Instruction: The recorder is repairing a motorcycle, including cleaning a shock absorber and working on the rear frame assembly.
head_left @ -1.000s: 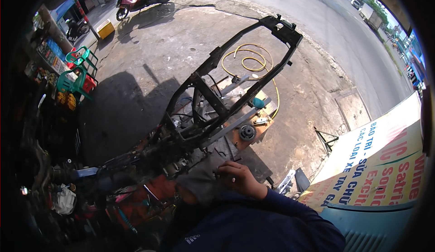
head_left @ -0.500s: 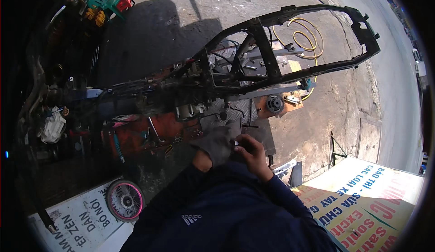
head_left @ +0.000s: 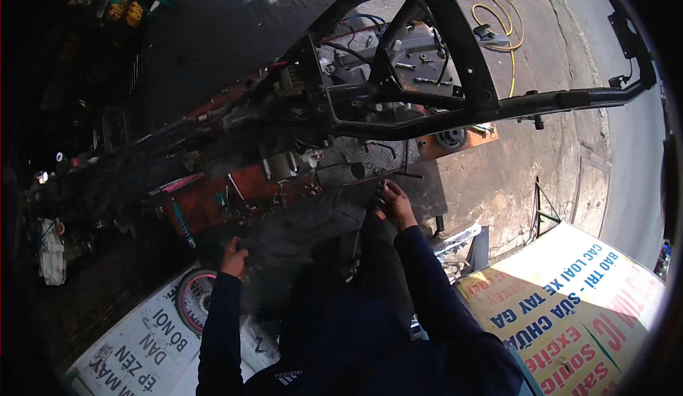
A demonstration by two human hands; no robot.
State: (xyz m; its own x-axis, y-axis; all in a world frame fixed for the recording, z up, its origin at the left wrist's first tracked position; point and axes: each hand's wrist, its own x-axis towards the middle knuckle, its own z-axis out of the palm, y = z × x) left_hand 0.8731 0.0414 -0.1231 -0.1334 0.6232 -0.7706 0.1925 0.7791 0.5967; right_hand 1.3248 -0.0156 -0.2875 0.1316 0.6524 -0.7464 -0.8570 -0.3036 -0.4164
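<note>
My left hand point(head_left: 233, 259) is closed, pinching the edge of a dark grey cloth point(head_left: 302, 226) that spreads out to its right, somewhat blurred. My right hand point(head_left: 395, 205) is closed on a small metal part point(head_left: 384, 185) between thumb and fingertips; its exact kind is too small to tell. The part is held just in front of a patterned metal plate point(head_left: 370, 160) on the red-brown workbench point(head_left: 203, 207). Over the bench stretches a black motorcycle frame point(head_left: 466, 61), beyond both hands.
On the bench lie a wrench point(head_left: 235, 187), a teal-handled tool point(head_left: 183, 223) and a dark toothed wheel point(head_left: 450, 139). A pink-rimmed wheel point(head_left: 193, 301) leans at the lower left. Signboards point(head_left: 562, 303) stand on both sides. A yellow hose point(head_left: 514, 69) coils on the ground.
My hands have parted: the left has moved left, drawing the cloth off to that side. My right hand, with the small part, has risen slightly toward the bench. The view has shifted.
</note>
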